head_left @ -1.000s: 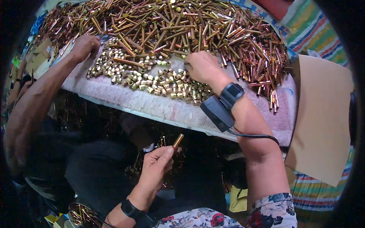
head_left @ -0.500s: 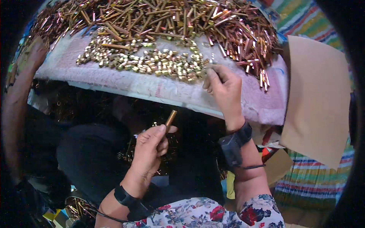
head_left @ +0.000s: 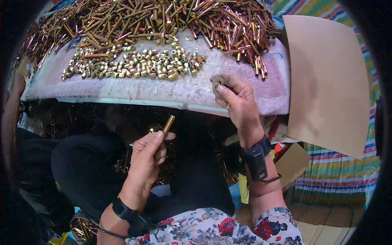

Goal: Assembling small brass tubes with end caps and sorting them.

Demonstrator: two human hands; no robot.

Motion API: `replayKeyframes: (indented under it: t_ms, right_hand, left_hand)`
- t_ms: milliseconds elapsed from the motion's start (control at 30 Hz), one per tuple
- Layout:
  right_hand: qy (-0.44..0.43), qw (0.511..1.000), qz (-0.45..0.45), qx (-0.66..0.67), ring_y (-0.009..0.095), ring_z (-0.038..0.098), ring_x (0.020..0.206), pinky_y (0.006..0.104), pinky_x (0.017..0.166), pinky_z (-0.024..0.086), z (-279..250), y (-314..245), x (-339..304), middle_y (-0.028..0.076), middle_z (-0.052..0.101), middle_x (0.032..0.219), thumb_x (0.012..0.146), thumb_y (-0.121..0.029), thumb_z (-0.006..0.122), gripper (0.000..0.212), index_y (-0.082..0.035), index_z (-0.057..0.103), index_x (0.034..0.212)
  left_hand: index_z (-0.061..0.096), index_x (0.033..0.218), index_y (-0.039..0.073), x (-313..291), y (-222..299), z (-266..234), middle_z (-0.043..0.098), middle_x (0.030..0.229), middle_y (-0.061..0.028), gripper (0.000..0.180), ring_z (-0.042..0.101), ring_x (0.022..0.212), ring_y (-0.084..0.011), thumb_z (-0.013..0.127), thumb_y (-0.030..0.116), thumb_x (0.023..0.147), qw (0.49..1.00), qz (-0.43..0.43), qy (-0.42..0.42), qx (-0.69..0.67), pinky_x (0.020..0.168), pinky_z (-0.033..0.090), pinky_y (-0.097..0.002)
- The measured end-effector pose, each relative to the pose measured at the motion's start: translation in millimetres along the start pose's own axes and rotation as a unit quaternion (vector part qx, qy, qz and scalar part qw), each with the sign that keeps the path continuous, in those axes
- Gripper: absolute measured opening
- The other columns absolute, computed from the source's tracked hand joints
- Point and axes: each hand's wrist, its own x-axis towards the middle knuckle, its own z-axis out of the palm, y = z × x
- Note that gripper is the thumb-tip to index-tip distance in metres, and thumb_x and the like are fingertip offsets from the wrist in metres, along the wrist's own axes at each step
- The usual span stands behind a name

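Note:
My left hand is closed around a gold-coloured bolt, its upper end sticking up past the thumb. It stays in front of the table edge, above my dark-clothed lap. My right hand pinches a dull metal washer between thumb and fingers, just over the table's near edge. Whether a second washer lies behind it is hard to tell. To the left of that hand, small gold-coloured nuts lie spread on the pale cloth-covered table.
A large heap of bolts and metal sleeves covers the table's far side. A cardboard sheet stands at the right, before striped woven plastic sheeting. Another person's arm reaches in at the far left. Loose metal parts lie below the table.
My right hand has drawn back from the nuts' right end, and the washer in it now shows clearly. My left hand still holds the bolt. The whole view has shifted slightly.

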Motion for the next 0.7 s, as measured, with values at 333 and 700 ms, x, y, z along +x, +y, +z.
replayKeyframes:
  t_ms: [333,700]
  right_hand:
    - [-0.170,0.977,0.089,0.090,0.001,0.040,0.057,0.0150,0.049,0.031,34,-2,-49,-0.003,0.053,0.074,0.081,-0.001,0.049,0.023,0.001,0.059,0.101]
    - [-0.117,0.959,0.121,0.227,0.003,0.040,0.051,0.0174,0.040,0.028,56,-3,-65,0.001,0.054,0.070,0.082,-0.001,0.044,0.023,0.001,0.058,0.101]
  left_hand:
    - [0.065,0.090,0.001,-5,2,3,0.037,0.050,0.0087,0.023,0.027,0.043,-0.0006,0.056,0.022,0.087,0.998,-0.001,-0.061,0.031,0.041,0.019,-0.0184]
    - [0.068,0.089,0.001,-10,12,-8,0.054,0.061,0.0057,0.022,0.040,0.053,-0.0010,0.061,0.020,0.081,0.975,0.121,-0.083,0.164,0.049,0.029,-0.0177]
